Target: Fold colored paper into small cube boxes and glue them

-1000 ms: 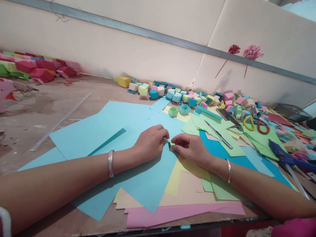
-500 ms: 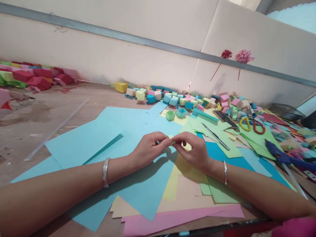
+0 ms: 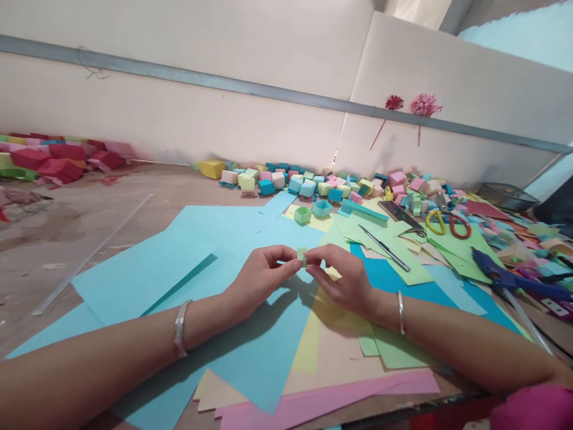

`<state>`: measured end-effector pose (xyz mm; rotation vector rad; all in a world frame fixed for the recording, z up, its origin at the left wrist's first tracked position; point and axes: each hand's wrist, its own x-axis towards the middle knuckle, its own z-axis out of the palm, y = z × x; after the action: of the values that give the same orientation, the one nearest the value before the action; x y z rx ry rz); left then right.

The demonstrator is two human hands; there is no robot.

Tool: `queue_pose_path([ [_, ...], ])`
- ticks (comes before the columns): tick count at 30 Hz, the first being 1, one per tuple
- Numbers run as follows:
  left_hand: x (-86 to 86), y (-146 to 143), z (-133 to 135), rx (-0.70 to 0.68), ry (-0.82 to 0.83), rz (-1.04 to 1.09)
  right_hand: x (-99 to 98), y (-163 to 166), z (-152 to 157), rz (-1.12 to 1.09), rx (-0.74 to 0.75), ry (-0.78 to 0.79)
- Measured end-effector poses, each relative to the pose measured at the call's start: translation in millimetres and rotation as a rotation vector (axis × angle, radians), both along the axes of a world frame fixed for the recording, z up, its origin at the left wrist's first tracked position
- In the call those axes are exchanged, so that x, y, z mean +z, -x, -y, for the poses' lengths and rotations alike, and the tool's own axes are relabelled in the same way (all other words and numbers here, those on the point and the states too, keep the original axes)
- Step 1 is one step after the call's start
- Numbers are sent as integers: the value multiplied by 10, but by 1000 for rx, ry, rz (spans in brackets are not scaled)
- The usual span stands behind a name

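Between the fingertips of both hands is a small folded piece of light green paper (image 3: 302, 257), partly covered by the fingers. My left hand (image 3: 266, 273) pinches it from the left and my right hand (image 3: 342, 276) from the right. Both are raised over a large light blue paper sheet (image 3: 188, 239) on the table. Beyond the hands sit a small open green paper box (image 3: 302, 215) and an open light blue paper box (image 3: 322, 208). A craft knife or pen (image 3: 384, 248) lies on green paper right of my right hand.
Small coloured paper boxes (image 3: 268, 179) line the wall, with larger red ones (image 3: 62, 169) at left. Scissors (image 3: 447, 224), a phone (image 3: 396, 214) and a blue glue gun (image 3: 514, 280) lie at right. A clear strip (image 3: 94, 254) lies at left; pink paper (image 3: 326, 403) is near the front edge.
The green paper piece has turned between my fingers and shows more of its face. My hands stay close together around it. The whole view has shifted slightly.
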<state>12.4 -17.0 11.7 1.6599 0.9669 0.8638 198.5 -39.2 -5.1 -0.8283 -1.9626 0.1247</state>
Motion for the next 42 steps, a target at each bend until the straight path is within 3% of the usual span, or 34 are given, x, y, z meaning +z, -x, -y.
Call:
queue_pose_path([
  [6, -23, 39, -47, 6, -685, -308, 24, -13, -12, -76, -16, 223],
  [9, -33, 52, -37, -57, -819, -379, 43, 2, -9, -72, -39, 288],
  [18, -60, 57, -59, -49, -786, -364, 9, 23, 4, -173, -67, 390],
  [32, -51, 48, -34, -102, -976, -524, -5, -16, -27, 45, -82, 300],
  [35, -54, 51, -26, -67, -973, -543, -2, -9, -3, 105, -110, 229],
  [42, -103, 40, -5, -75, -931, -486, -43, 25, 6, 295, -233, -116],
])
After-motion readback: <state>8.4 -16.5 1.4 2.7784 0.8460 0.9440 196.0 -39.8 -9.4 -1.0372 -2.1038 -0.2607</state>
